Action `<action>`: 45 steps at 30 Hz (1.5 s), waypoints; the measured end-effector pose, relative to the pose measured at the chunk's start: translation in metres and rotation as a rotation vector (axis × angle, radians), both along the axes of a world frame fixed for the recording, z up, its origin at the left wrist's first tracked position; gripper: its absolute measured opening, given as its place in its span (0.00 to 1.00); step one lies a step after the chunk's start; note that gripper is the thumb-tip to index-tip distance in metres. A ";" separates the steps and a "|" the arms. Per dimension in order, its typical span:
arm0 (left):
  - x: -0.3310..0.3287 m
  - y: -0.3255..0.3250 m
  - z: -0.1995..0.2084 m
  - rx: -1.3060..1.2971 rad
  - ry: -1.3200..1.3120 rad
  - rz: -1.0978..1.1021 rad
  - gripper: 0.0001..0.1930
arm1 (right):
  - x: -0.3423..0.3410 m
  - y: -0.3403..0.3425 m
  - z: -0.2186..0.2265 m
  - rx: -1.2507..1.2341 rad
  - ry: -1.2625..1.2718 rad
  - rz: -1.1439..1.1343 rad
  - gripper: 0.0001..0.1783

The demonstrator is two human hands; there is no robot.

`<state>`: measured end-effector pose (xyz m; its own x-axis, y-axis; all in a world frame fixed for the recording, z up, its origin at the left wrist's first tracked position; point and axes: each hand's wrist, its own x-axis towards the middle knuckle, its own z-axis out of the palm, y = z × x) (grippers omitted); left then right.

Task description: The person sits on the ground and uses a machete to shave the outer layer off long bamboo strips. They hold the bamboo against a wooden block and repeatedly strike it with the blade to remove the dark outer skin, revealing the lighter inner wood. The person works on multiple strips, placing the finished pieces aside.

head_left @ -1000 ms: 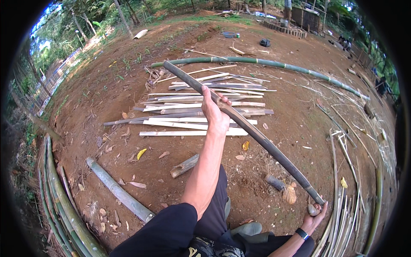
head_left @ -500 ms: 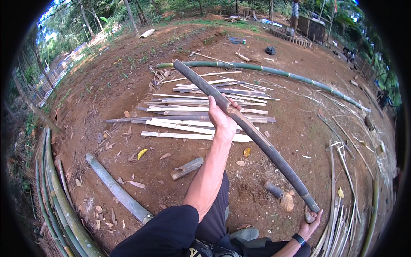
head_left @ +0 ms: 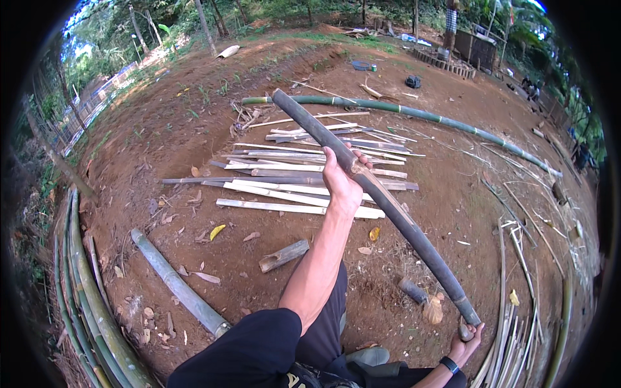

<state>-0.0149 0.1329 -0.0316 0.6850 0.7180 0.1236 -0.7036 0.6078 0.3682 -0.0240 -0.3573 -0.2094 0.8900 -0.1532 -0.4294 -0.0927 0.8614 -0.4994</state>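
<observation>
Since the earlier frame, the dark bamboo pole has shifted so that its upper tip sits further toward 12 o'clock over the ground; the view itself has moved too. The pole slants from about 11 o'clock to between 4 and 5, passing in front of the pale split strips on the soil.

Palm up, the left grip is wrapped around the pole near the centre, thumb on one side and fingertips on the other, its forearm reaching up nearly straight from the 6 o'clock side. Lower, between 4 and 5 o'clock, the right grip is curled about the pole's bottom end beside a small rounded knob, wrist bent upward.

Far off toward 1 o'clock lies a shallow blue basin; its contents are too small to tell.
</observation>
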 end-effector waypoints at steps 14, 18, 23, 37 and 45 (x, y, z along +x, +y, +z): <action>0.001 0.005 0.002 -0.079 -0.007 -0.025 0.23 | -0.007 0.016 0.026 0.104 -0.035 -0.027 0.19; -0.006 0.014 0.004 -0.042 -0.130 -0.081 0.24 | -0.005 0.032 0.037 0.143 0.012 -0.091 0.11; -0.001 0.013 -0.005 0.042 -0.186 -0.139 0.25 | -0.008 0.024 0.039 0.132 0.028 -0.151 0.08; -0.010 0.028 -0.001 0.095 -0.156 -0.103 0.26 | -0.012 0.029 0.041 0.135 -0.099 -0.082 0.13; -0.014 0.030 0.007 0.094 -0.174 -0.035 0.25 | -0.012 0.033 0.048 0.139 -0.080 -0.084 0.16</action>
